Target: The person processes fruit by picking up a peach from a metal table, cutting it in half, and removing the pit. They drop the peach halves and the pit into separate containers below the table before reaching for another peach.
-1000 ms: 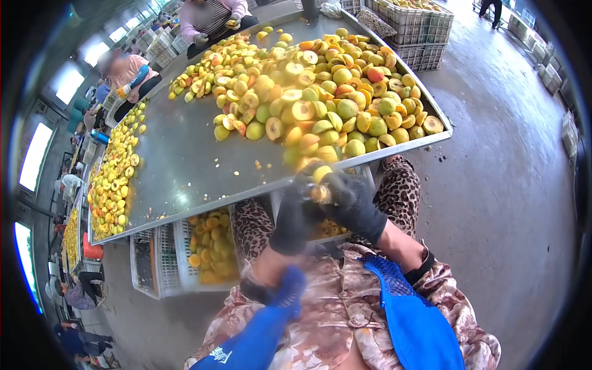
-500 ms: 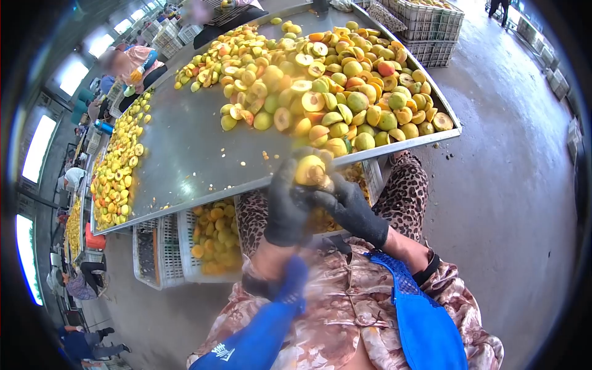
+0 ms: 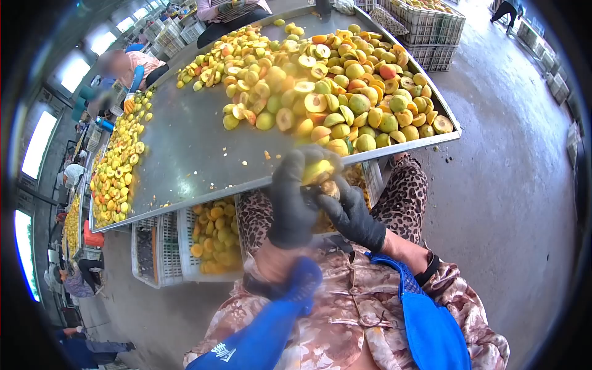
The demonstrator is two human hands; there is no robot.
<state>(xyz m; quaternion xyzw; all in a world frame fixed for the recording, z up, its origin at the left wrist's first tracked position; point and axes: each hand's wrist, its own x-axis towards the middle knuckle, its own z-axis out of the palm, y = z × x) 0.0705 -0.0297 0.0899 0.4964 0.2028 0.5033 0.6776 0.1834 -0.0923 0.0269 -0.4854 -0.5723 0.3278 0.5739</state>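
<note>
Both my hands wear dark gloves and are together just below the table's front edge. My left hand [image 3: 292,200] is closed around a yellow fruit half [image 3: 317,172], partly hidden by its fingers and blurred. Close against it, the fingers of my right hand [image 3: 357,216] close on a small round brown piece [image 3: 331,189]; I cannot tell whether this is a fruit stone or the end of a tool. Beyond my hands, halved yellow-green stone fruit [image 3: 364,102] lies heaped on the metal table [image 3: 191,154], many cut faces showing brown hollows.
Under the table, a white crate [image 3: 188,243] holds yellow fruit halves. A row of fruit [image 3: 120,176] runs along the table's left side, where a person [image 3: 139,68] in orange gloves works. Stacked crates [image 3: 431,31] stand at the back right. Fruit scraps dot the tabletop.
The fruit half has turned in my left hand, and the brown piece now shows more clearly below it. The co-worker at the left has reached down to the fruit row.
</note>
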